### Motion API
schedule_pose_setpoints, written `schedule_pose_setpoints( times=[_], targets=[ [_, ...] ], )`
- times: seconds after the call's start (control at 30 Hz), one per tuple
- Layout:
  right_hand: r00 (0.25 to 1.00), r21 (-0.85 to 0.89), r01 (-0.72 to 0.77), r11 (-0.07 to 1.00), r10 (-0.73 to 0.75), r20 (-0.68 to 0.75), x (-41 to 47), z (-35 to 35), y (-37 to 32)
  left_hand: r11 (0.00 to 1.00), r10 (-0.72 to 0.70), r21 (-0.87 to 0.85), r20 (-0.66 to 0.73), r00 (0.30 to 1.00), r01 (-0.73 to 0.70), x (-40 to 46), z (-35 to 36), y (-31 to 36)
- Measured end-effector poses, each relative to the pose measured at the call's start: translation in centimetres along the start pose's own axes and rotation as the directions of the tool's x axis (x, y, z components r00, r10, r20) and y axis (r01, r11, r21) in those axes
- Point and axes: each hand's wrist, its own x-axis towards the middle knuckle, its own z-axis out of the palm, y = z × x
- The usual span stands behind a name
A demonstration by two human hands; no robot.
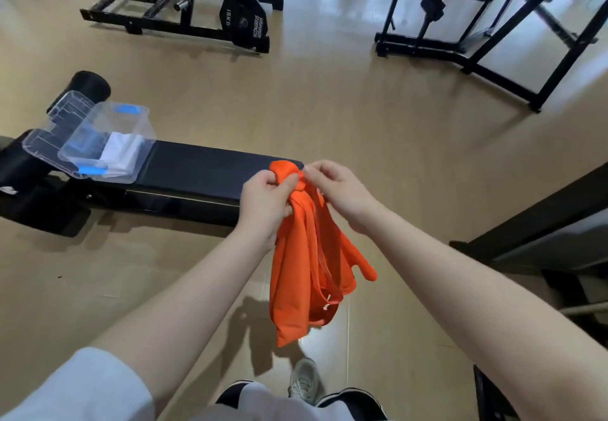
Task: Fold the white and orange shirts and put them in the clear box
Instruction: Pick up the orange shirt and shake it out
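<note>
The left hand [265, 202] holds the orange shirt [307, 262] in a closed grip at its bunched top, and the right hand [339, 192] pinches the same bunch; the shirt hangs unfolded above the floor [362, 118]. Farther left, the clear box [110, 144] sits on the counter [200, 167], apparently containing the white shirt [120, 152].

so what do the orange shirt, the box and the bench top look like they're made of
Orange shirt: soft matte fabric, likely a light knit; it hangs in limp folds from both hands.
Clear box: rigid transparent plastic, glossy; the white shirt shows through its wall, and it has blue latches.
Bench top: black padded upholstery, probably vinyl or faux leather, with a dull sheen.
</note>
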Motion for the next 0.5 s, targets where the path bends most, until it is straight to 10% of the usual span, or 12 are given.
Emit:
schedule_pose_setpoints(
  times=[0.23, 0.5],
  targets=[
    [0.995, -0.311, 0.072, 0.948, -0.091, -0.047, -2.0, -0.5, 6.7, 0.83, -0.271, -0.52, -0.054, 0.961, 0.205, 0.9, -0.1, 2.4],
    [0.956, -0.199, -0.012, 0.98, -0.047, -0.289, -0.3, 1.8, 7.1, 0.613, -0.292, -0.774, -0.033, 0.956, 0.161, 1.2, 0.4, 3.0]
  ],
)
